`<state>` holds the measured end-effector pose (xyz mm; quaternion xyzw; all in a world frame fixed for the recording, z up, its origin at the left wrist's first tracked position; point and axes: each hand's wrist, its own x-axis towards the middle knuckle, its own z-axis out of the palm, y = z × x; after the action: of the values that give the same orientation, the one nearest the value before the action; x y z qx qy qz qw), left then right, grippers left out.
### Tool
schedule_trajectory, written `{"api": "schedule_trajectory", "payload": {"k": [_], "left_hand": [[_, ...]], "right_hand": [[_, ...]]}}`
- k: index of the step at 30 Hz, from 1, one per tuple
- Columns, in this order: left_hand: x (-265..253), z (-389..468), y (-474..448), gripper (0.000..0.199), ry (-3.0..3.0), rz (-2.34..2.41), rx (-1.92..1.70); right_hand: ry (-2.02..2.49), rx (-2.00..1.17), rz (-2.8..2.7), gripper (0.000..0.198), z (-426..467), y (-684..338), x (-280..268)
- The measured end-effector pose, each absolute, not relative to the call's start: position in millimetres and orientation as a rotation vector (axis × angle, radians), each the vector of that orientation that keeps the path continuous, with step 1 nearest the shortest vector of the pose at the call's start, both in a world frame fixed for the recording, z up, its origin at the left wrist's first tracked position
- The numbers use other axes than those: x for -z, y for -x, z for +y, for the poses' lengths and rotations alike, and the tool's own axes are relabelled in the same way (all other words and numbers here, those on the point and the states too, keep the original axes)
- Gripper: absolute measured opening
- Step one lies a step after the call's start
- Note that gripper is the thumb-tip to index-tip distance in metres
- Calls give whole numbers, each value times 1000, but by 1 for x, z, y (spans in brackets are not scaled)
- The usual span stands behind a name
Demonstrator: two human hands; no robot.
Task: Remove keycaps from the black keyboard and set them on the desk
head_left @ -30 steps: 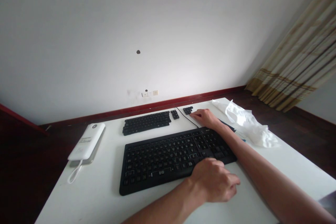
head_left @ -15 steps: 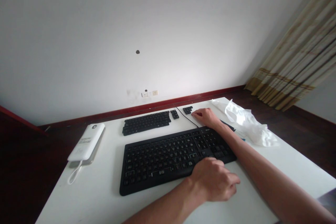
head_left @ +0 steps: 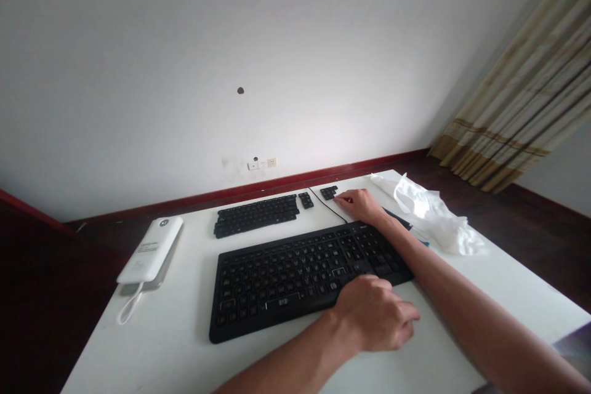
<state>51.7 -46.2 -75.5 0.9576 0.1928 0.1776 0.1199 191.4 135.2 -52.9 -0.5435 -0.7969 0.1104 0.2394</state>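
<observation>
Black, blocky keycaps (head_left: pixel 328 192) beside the curled right hand (head_left: pixel 362 206)

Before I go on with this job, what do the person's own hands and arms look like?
The left hand and right hand are both bare: no gloves or wristwatch show, and no rings can be made out. The visible forearms are uncovered, without sleeves, bracelets or cables.

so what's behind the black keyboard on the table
Behind the keyboard lie a large block of black keys, a middle cluster, a right cluster by the right hand, and a thin cable. Whatever lies under that hand or forearm is hidden.
</observation>
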Motion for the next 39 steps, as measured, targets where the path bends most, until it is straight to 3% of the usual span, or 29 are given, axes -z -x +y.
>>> {"api": "schedule_trajectory", "payload": {"k": [8,19,28,39], "left_hand": [[74,-46,-51,16,-2791,558,-508],[63,-46,-48,21,-2782,550,-487],[62,-48,-46,23,-2765,542,-535],[60,-47,-45,24,-2732,551,-549]], "right_hand": [[1485,-272,-2164,31,132,-191,46],[1475,-268,-2196,27,64,-238,-27],[1507,-551,-2234,30,-14,-265,2],[1463,-393,-2430,19,6,-258,5]]}}
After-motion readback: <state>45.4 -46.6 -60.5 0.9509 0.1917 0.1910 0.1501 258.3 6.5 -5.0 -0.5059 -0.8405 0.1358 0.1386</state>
